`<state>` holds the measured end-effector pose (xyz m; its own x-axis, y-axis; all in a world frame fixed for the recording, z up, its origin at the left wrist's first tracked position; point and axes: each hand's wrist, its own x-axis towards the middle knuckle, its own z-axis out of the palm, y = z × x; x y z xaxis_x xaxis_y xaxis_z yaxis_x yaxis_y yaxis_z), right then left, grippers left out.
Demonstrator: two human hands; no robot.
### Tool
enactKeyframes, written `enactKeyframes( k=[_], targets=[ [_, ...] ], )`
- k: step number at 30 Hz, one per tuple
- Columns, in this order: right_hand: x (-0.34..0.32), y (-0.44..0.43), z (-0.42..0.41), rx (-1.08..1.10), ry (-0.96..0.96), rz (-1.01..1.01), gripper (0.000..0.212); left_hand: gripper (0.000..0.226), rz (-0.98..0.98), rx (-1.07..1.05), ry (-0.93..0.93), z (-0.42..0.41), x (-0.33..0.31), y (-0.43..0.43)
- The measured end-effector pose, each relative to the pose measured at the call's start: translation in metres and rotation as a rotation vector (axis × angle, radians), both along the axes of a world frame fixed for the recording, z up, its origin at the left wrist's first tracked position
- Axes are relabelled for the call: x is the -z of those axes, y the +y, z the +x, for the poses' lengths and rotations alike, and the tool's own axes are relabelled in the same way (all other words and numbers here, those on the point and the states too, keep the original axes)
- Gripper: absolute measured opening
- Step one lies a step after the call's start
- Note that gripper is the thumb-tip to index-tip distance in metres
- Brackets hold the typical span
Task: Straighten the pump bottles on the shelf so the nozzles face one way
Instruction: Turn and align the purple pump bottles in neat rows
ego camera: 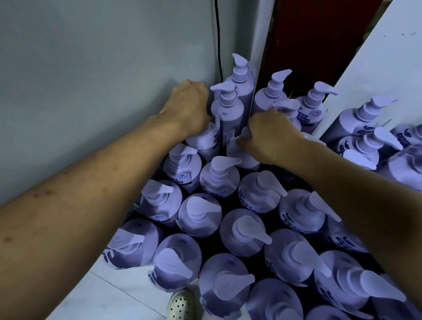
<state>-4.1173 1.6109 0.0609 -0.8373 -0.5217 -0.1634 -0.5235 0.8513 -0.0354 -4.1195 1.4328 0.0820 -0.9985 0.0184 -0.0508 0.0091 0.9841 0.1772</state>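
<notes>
While the pump bottles (213, 179) stand packed by the wall (86, 78), steady the wall-side bottle (202, 140) under the curled left grip (186, 106) and, right grip (268, 136) pinching the neighbouring bottle (242, 156), twist its nozzle rightward like the front rows (245, 231)

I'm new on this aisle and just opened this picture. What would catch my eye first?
First, the mass of lavender pump bottles packed across the lower right, most nozzles pointing right. Then, in the back corner, the left hand by the grey wall, beside a tall bottle whose nozzle points left, and the right hand gripping a neighbouring bottle. A white perforated shoe shows at the bottom edge.
</notes>
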Motion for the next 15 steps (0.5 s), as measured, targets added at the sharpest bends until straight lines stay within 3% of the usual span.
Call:
enactKeyframes(
  k=[2, 5, 9, 15],
  targets=[
    [-0.001, 0.002, -0.003, -0.007, -0.032, -0.047, 0.042, 0.031, 0.014, 0.017, 0.005, -0.001, 0.001, -0.003],
    [-0.001, 0.004, -0.003, -0.082, -0.015, -0.101, 0.018, 0.038, 0.083, 0.089, 0.0, -0.001, 0.001, -0.005],
    [0.008, 0.005, -0.001, -0.084, 0.058, -0.169, 0.036, 0.037, 0.099, 0.159, -0.024, -0.002, 0.003, -0.004],
    [0.02, 0.002, -0.005, -0.036, 0.063, -0.307, 0.026, 0.021, 0.028, 0.234, -0.082, -0.004, 0.012, -0.005]
  ],
)
